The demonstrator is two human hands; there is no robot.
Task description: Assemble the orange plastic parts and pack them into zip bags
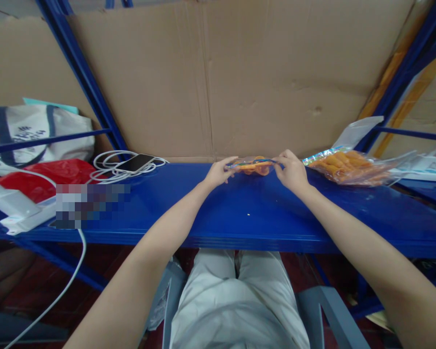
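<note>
A small clear plastic packet with orange contents (256,167) is held between my two hands, just above the blue shelf top. My left hand (220,172) pinches its left end, thumb and fingers closed on the edge. At the opposite end, my right hand (289,169) grips the packet's right corner. A dark blue and green strip runs along the packet's upper edge. What exactly the orange pieces are is too small to tell. To the right of my right hand lies a larger clear bag of orange rolled pieces (349,165).
Cardboard (240,82) walls off the back between blue metal posts. At left are a phone (136,163) on coiled white cable, a red plastic bag (54,177), a canvas bag (65,140) and a white power strip (29,218). A cable hangs over the front edge.
</note>
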